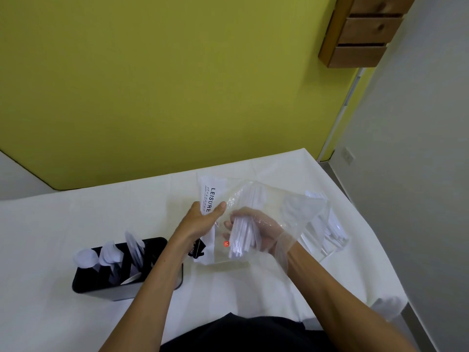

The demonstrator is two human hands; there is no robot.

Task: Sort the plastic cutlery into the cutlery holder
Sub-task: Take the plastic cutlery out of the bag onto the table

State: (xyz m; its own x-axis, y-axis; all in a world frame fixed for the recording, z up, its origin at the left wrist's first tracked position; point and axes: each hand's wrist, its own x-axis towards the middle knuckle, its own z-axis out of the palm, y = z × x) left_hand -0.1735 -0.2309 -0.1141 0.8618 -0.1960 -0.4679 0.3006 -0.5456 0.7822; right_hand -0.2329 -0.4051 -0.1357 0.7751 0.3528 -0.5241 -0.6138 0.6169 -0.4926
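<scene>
A clear plastic bag (299, 212) with a white "LEISURE" label lies raised over the white table. My left hand (203, 219) pinches the bag's labelled edge. My right hand (258, 229) is inside the bag, closed around a bundle of white plastic cutlery (242, 237), handles pointing toward me. More white cutlery (332, 229) lies in the bag's far right end. The black cutlery holder (162, 247) stands at the left, with several white spoons (106, 255) upright in it.
The table (63, 224) is covered by a white cloth; its right edge drops off near the grey wall. A yellow-green wall panel (177, 85) stands behind. A wooden shelf unit (360, 31) hangs at the upper right. A dark garment (241, 334) shows at the bottom.
</scene>
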